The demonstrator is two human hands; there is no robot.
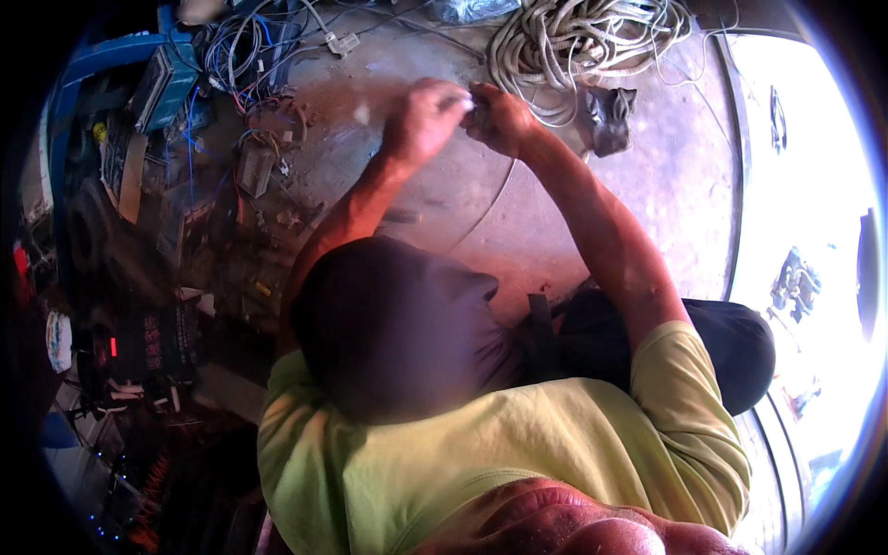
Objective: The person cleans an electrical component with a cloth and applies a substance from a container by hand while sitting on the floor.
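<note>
My left hand (427, 120) and my right hand (504, 120) meet over the floor, well out in front of my knees. The left one is smeared by motion, its fingers drawn together near a small whitish spot. My right hand is closed around a small dark object (477, 120), mostly hidden by the fingers. A thin pale cord (490, 205) runs across the floor below the right hand; whether it joins the held object cannot be seen. Just beyond the hands lies a coil of thick pale rope (546, 46).
A crumpled dark cloth-like thing (609, 120) lies right of my hands. Tangled wires (242, 51) and a white plug (342, 43) are at the far left. Loose parts and a blue-green metal box (168, 85) crowd the left side. A bright doorway (795, 185) opens on the right.
</note>
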